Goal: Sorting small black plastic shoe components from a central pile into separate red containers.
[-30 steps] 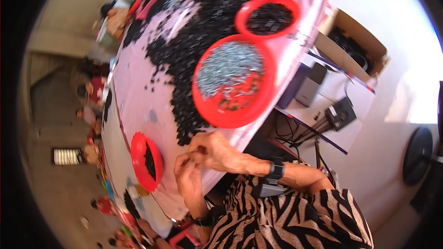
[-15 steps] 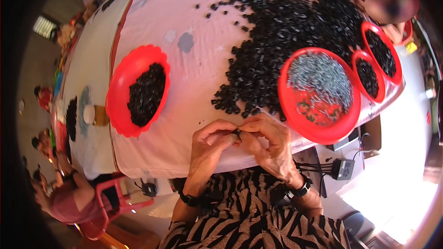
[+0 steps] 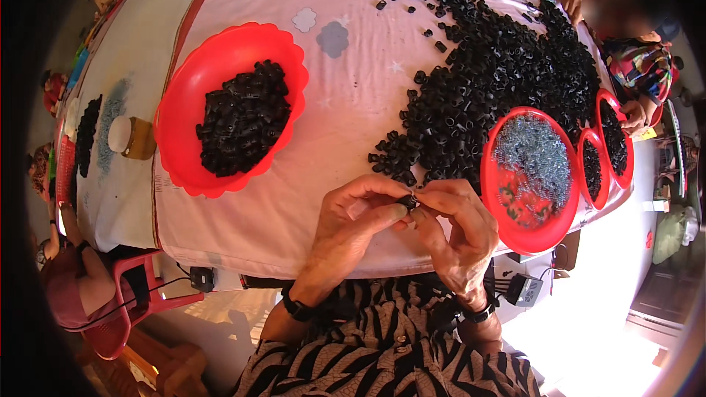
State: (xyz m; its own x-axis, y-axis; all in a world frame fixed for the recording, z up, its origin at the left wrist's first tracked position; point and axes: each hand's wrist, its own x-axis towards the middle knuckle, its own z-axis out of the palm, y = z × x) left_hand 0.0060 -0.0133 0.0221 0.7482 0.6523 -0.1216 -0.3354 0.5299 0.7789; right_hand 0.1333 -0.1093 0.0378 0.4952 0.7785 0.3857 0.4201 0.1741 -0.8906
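Above the near edge of the table, my left hand pinches a small black plastic piece between thumb and forefinger. Right beside it, my right hand is closed in a pinch, its fingertips meeting the end of that piece. Whatever lies between the right fingertips is too small to make out. Just beyond my hands spreads a big heap of black plastic pieces, short and hollow. To the right of my right hand, a red plate carries a pile of thin silvery metal pieces that look like small springs.
A scalloped red bowl with black pieces stands at left, near a jar. Two smaller red bowls of black pieces sit at right. Another person's hand reaches there. A red chair stands lower left.
The view has shifted, so the table things appear in different places. My hands stay together in a pinch, and the black piece between them shows more plainly now.
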